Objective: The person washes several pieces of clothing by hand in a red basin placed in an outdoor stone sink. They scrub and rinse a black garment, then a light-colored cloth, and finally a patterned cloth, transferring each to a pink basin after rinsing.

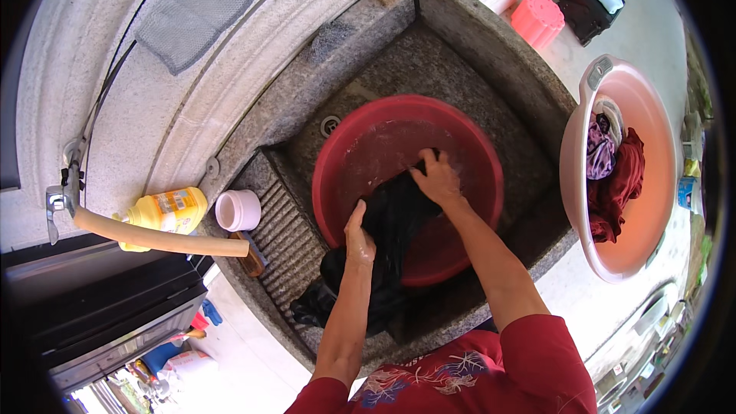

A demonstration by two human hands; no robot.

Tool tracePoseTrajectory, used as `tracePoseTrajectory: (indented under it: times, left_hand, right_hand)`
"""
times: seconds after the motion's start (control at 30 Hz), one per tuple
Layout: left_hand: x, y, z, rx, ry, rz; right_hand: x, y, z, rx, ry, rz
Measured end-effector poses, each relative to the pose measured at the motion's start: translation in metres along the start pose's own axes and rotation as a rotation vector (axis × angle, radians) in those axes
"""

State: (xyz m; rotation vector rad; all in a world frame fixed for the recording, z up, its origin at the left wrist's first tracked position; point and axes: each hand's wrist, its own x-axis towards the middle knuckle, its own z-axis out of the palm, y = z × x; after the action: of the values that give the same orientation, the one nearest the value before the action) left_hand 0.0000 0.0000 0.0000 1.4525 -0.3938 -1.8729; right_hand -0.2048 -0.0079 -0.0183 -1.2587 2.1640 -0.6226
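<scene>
A wet-looking black garment (395,218) lies partly in a red basin (328,184) and trails over its near left rim onto the ribbed washboard (287,215) of a stone sink (529,80). At the cloth's left side, my left hand (359,236) grips its edge, its fingers partly hidden. Farther into the basin, my right hand (437,180) has its fingers curled round the cloth's far end. Cloudy water (383,149) seems to cover the basin's bottom around the garment.
A pink tub (652,184) with dark red and purple clothes (619,176) stands to the right. At the left are a tap with a tan hose (165,238), a yellow bottle (172,211), a pale pink cup (238,210) and a wooden-backed brush (251,259). A grey mesh cloth (199,11) lies far left.
</scene>
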Motion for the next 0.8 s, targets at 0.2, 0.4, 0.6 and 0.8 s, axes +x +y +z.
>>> tracePoseTrajectory:
  times: [0.2, 0.4, 0.6, 0.8]
  left_hand:
    - [0.009, -0.005, 0.019, -0.191, 0.222, -0.110]
    - [0.016, -0.004, -0.028, -0.308, -0.319, -0.008]
    - [-0.060, 0.017, -0.017, -0.243, -0.143, -0.115]
    - [-0.027, 0.003, -0.004, -0.168, -0.108, -0.144]
  right_hand:
    - [-0.036, -0.006, 0.007, 0.075, 0.051, 0.410]
    - [-0.099, -0.102, 0.014, 0.697, -0.278, -0.259]
    - [-0.138, -0.142, -0.019, 0.144, -0.002, -0.656]
    - [-0.086, -0.151, -0.004, 0.077, -0.060, -0.738]
